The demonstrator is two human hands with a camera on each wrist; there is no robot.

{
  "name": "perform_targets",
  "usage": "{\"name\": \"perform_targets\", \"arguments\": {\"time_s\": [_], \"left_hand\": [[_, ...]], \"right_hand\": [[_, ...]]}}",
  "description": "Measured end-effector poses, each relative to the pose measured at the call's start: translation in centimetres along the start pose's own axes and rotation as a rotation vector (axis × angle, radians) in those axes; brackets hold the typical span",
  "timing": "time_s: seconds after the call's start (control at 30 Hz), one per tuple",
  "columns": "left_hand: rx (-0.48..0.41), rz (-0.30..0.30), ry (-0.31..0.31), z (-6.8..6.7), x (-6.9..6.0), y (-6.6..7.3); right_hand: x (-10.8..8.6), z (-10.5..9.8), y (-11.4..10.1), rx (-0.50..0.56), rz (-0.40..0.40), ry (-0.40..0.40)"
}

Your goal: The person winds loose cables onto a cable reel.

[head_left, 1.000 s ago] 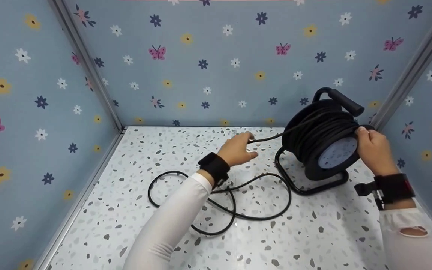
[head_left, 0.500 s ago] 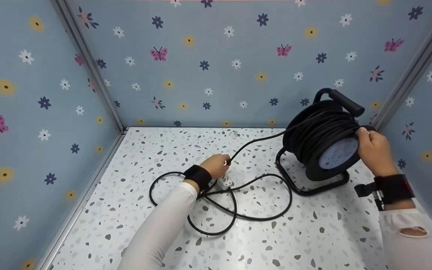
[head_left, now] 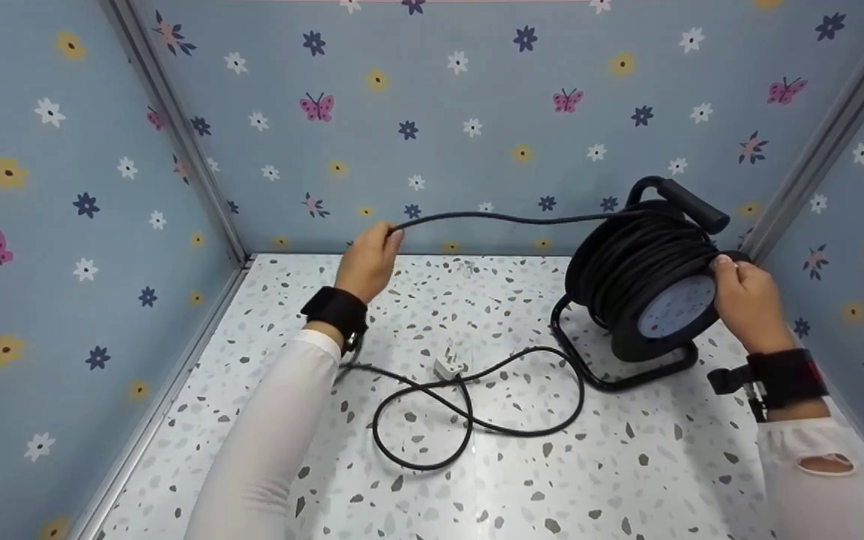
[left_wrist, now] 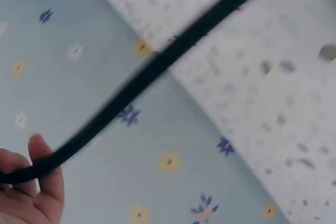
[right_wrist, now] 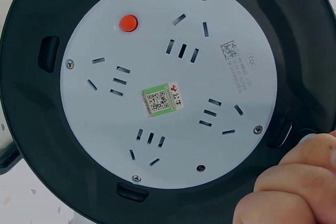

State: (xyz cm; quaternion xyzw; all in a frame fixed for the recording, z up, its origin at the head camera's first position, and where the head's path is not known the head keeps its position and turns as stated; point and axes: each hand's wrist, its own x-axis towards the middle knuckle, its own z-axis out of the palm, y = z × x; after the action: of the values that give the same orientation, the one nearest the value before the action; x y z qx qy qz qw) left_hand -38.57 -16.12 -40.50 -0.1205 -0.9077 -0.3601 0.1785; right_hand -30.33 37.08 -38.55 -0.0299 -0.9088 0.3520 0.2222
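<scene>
A black cable reel stands on its tubular frame at the right, wound with many turns of cable. My right hand grips the rim of the reel. In the right wrist view its curled fingers lie at the rim beside the pale socket panel, which has a red button. My left hand holds the black cable in front of the back wall. From that hand the cable runs right to the top of the drum. In the left wrist view the cable crosses the fingers.
Loose cable lies in loops on the speckled floor. Its pale plug rests among the loops. Flowered panels stand behind and on both sides, with metal posts at the corners. The reel's handle sticks up near the back wall.
My left hand first moved down and left towards the plug, then up and left, raising the cable off the floor. The left loop has been drawn in. My right hand stays on the rim.
</scene>
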Motion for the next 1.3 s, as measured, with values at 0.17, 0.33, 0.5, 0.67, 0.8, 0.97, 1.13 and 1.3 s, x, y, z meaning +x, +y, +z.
{"name": "perform_targets", "arguments": {"time_s": [0.17,0.33,0.5,0.67,0.8,0.97,1.13,1.3], "left_hand": [[-0.080,-0.089,0.246,-3.9,1.4,1.3],[-0.258,0.002,0.303,-6.1,1.3,1.6],[-0.460,0.093,0.082,-6.7,-0.3,1.0],[-0.512,0.112,-0.038,-7.4,-1.9,0.4],[-0.553,0.144,-0.084,-7.8,-2.6,0.2],[-0.499,0.172,-0.260,-7.4,-3.3,0.1],[-0.346,0.165,-0.466,-5.6,-4.9,-0.4],[-0.165,0.196,-0.641,-3.3,-6.9,0.2]], "right_hand": [[0.0,0.1,0.0,-0.002,-0.008,0.008],[-0.1,0.0,0.0,0.001,-0.016,0.020],[-0.1,0.0,0.1,0.003,-0.018,0.010],[0.1,-0.3,0.4,-0.017,-0.022,0.014],[0.3,-0.4,0.6,-0.034,-0.031,0.007],[0.4,-0.6,0.9,-0.030,-0.027,-0.014],[0.5,-0.9,1.5,-0.048,-0.010,-0.031],[0.7,-1.0,2.1,-0.063,0.007,-0.036]]}}
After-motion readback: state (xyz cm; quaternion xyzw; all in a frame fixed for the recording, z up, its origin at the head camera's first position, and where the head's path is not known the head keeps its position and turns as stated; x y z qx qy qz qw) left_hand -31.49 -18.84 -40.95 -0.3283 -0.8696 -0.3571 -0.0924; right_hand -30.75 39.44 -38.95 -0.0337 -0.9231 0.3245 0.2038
